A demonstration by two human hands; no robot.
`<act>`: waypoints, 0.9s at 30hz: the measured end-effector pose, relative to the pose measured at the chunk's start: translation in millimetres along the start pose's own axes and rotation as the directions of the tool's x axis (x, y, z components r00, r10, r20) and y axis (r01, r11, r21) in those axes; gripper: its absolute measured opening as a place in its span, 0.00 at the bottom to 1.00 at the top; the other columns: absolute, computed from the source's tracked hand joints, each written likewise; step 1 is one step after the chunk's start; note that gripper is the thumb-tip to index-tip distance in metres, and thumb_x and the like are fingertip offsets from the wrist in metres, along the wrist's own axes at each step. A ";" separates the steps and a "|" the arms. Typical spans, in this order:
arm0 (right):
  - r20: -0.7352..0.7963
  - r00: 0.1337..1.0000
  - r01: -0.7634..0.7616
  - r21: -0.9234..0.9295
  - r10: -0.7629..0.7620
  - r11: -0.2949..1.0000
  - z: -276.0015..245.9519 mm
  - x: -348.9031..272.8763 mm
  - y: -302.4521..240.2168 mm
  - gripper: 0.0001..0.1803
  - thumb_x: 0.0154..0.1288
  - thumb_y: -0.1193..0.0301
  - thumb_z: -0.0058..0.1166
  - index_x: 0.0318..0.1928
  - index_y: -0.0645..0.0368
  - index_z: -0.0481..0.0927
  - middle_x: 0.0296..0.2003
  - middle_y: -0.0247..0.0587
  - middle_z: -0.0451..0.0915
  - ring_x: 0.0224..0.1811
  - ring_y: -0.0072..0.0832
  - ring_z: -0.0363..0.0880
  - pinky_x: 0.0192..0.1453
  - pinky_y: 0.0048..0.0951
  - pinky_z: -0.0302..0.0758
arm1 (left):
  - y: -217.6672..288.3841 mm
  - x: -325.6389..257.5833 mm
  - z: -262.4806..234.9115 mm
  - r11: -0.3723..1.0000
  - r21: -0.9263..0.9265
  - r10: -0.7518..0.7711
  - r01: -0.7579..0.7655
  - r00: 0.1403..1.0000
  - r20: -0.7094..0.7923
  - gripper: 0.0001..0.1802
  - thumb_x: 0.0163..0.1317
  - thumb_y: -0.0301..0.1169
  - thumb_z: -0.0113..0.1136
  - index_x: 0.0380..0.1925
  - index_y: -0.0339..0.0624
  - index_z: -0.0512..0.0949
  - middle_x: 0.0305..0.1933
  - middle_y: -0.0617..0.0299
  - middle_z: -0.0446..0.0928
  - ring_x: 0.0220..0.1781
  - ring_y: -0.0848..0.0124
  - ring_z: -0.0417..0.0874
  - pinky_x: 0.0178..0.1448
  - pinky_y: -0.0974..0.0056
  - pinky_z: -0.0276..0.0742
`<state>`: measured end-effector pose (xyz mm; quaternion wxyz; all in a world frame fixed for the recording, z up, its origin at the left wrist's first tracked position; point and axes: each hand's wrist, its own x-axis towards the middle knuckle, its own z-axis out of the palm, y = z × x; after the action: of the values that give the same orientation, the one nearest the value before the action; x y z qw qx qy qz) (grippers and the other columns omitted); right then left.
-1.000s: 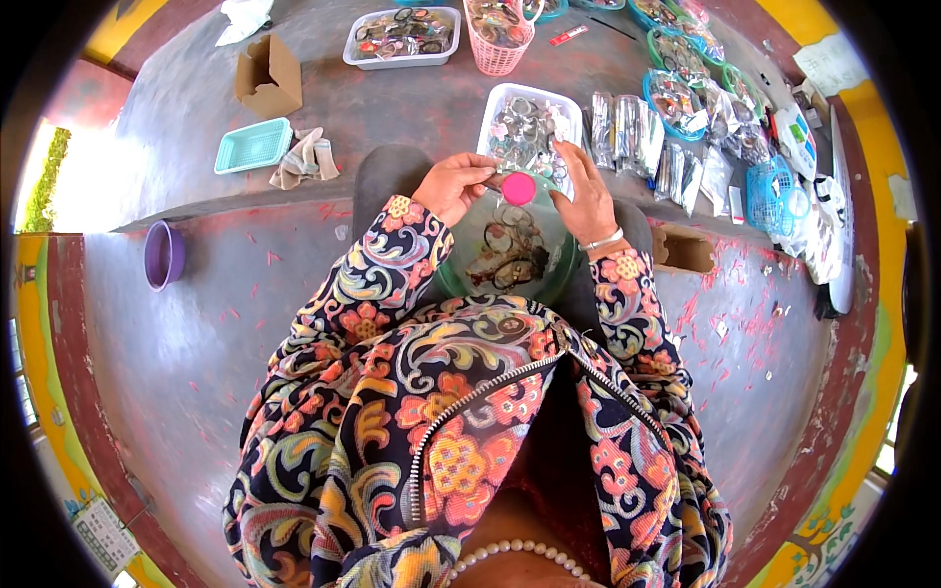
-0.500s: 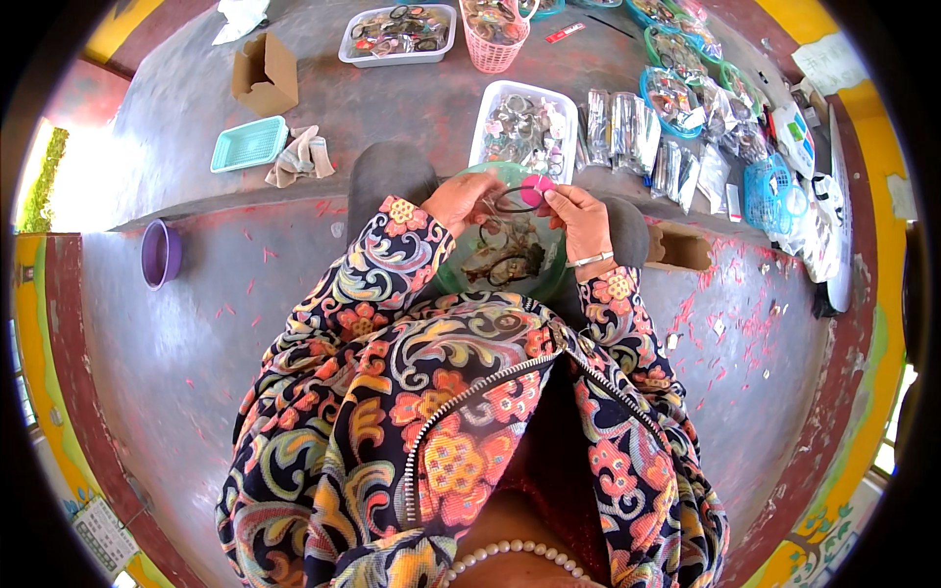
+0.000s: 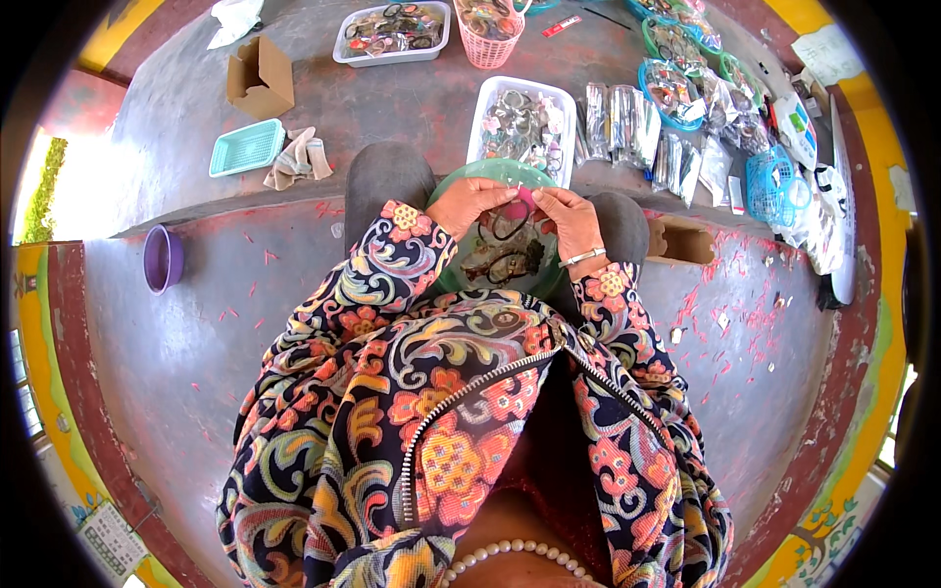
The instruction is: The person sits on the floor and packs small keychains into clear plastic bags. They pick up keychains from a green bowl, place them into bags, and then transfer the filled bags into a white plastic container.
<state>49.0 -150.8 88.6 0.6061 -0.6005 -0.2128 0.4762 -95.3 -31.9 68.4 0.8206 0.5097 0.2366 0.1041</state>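
Between both hands is a dark hair tie with a pink piece (image 3: 520, 202) on it; its black loop hangs below. My left hand (image 3: 465, 206) pinches the pink part from the left. My right hand (image 3: 574, 223), with a bracelet at the wrist, pinches it from the right. Underneath, a green translucent basin (image 3: 469, 173) rests between my knees. Dark loops and brownish pieces (image 3: 520, 263) lie in the basin. Just beyond it stands a white tray (image 3: 477, 125) of hair ties and small packets.
Bundles of clear packets (image 3: 624, 122) and blue baskets (image 3: 774, 191) fill the right of the ledge. A pink basket (image 3: 487, 49) and another white tray (image 3: 391, 57) stand farther back. Left are a cardboard box (image 3: 261, 78), turquoise tray (image 3: 247, 147), cloth (image 3: 300, 160) and purple basin (image 3: 163, 260).
My hands have drawn closer together on the pink piece. The black loop, held up between them before, now hangs lower over the basin. The view has shifted slightly.
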 end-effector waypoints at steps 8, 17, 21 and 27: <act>-0.034 0.989 0.141 -0.127 -0.147 0.982 -4.1 3.9 7.7 0.07 0.57 0.71 0.53 0.31 0.63 0.77 0.20 0.29 0.75 0.21 0.15 0.70 0.23 0.15 0.64 | 5.5 -3.5 7.6 0.989 -0.067 -0.137 0.133 0.990 -0.046 0.12 0.59 0.39 0.53 0.28 0.42 0.76 0.22 0.69 0.74 0.16 0.85 0.66 0.16 0.79 0.57; 0.009 0.960 0.266 -0.350 -0.281 0.898 -0.3 3.1 6.2 0.08 0.59 0.71 0.51 0.29 0.65 0.75 0.17 0.26 0.70 0.20 0.10 0.65 0.23 0.15 0.64 | 3.4 -3.2 4.3 0.988 -0.095 -0.120 0.118 0.993 -0.009 0.14 0.61 0.39 0.50 0.36 0.40 0.75 0.29 0.65 0.76 0.27 0.80 0.76 0.26 0.77 0.71; -0.011 0.966 0.237 -0.351 -0.258 0.906 -2.3 8.2 13.9 0.09 0.57 0.70 0.54 0.31 0.65 0.78 0.19 0.25 0.72 0.21 0.10 0.65 0.23 0.15 0.64 | 3.2 -4.4 5.6 0.983 -0.149 -0.108 0.110 0.994 0.023 0.15 0.62 0.39 0.48 0.39 0.38 0.73 0.33 0.62 0.77 0.35 0.74 0.79 0.38 0.71 0.77; -0.058 0.984 0.157 -0.155 -0.168 0.975 0.2 3.0 10.4 0.11 0.54 0.70 0.57 0.34 0.67 0.79 0.23 0.27 0.76 0.22 0.10 0.66 0.23 0.14 0.63 | -0.7 -3.4 7.1 0.983 -0.106 -0.153 0.151 0.988 -0.010 0.15 0.61 0.39 0.49 0.39 0.38 0.73 0.32 0.62 0.77 0.32 0.76 0.78 0.32 0.73 0.75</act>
<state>46.9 -150.0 77.9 0.6032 -0.6413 -0.2749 0.3863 -94.8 -39.2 71.4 0.8496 0.4453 0.2765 0.0581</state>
